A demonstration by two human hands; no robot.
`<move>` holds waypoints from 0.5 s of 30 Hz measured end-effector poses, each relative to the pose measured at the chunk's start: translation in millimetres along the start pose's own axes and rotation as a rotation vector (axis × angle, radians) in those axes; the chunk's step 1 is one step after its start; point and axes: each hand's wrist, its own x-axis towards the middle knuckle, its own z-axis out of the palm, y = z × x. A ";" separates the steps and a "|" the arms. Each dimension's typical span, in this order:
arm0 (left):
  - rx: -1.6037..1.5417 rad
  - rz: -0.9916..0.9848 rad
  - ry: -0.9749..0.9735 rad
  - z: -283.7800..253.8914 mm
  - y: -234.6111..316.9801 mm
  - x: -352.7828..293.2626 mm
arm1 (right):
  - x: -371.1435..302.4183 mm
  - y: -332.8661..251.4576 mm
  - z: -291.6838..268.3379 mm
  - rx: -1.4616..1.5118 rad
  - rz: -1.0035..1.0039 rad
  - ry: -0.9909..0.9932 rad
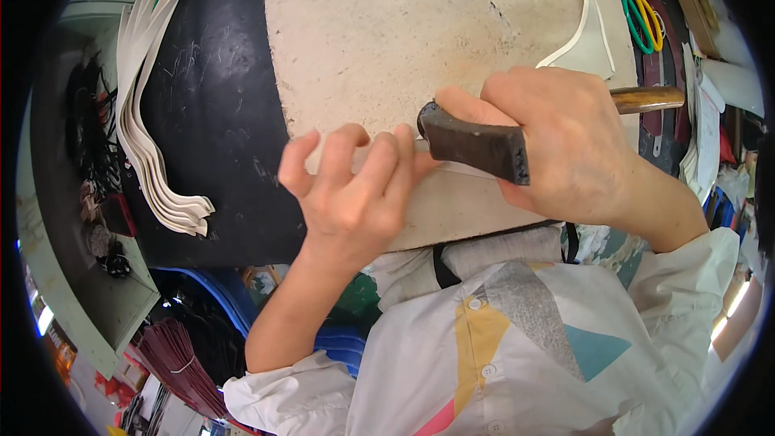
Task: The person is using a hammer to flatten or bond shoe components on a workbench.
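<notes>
Cream and scuffed, the board lay across a black table, and from my distant station I placed everything else by it. The right hand was closed firmly round a hammer, over the board's near half and toward its right side. I saw the dark, worn head jutting out on the thumb side of the fist, while the wooden handle poked out behind, past the board's right edge.

Nearer the board's left side, I had the left hand with its fingers half curled and spread a little apart, just beside the hammer head. A white strip lay on the board's near half, running from by that hand's thumb to below the hammer. I could not tell whether the thumb and forefinger pinched it or only touched it, nor whether the hammer met it.

Left of the board, well apart from it, I made out a bundle of white strips on the table. By the board's far right corner were a green loop and a yellow loop. Beyond the board's near left corner I noticed a blue bin and, farther out, a tied maroon bundle.
</notes>
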 end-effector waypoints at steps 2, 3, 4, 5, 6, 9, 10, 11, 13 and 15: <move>-0.102 -0.075 -0.057 0.5 5.4 -4.6 | 0.7 1.8 0.3 0.003 -0.011 0.028; -0.098 -0.078 -0.027 3.0 6.7 -6.5 | 0.6 1.9 0.4 0.007 -0.013 0.038; -0.093 -0.081 0.003 6.0 7.8 -8.5 | 1.6 2.3 -1.1 0.009 -0.018 0.047; -0.095 -0.083 0.032 8.7 9.1 -10.2 | 1.1 0.7 -2.4 0.008 -0.019 0.069; -0.088 -0.074 0.017 8.3 9.3 -10.5 | 2.0 -0.1 -3.9 0.006 -0.025 0.092; -0.038 -0.044 -0.005 1.6 8.2 -6.5 | 1.6 -4.6 -5.9 0.011 -0.030 0.122; 0.000 -0.038 0.005 0.9 7.1 -3.8 | -0.8 -0.5 -0.8 0.020 -0.023 0.069; 0.044 -0.037 0.019 0.8 6.7 -2.8 | -1.0 0.9 -0.3 0.025 -0.030 0.047; 0.003 -0.073 0.035 4.5 9.8 -8.5 | -1.0 3.5 0.9 0.038 -0.045 0.004; -0.098 -0.141 0.036 7.1 15.1 -12.8 | 1.5 4.8 0.5 0.013 -0.078 0.034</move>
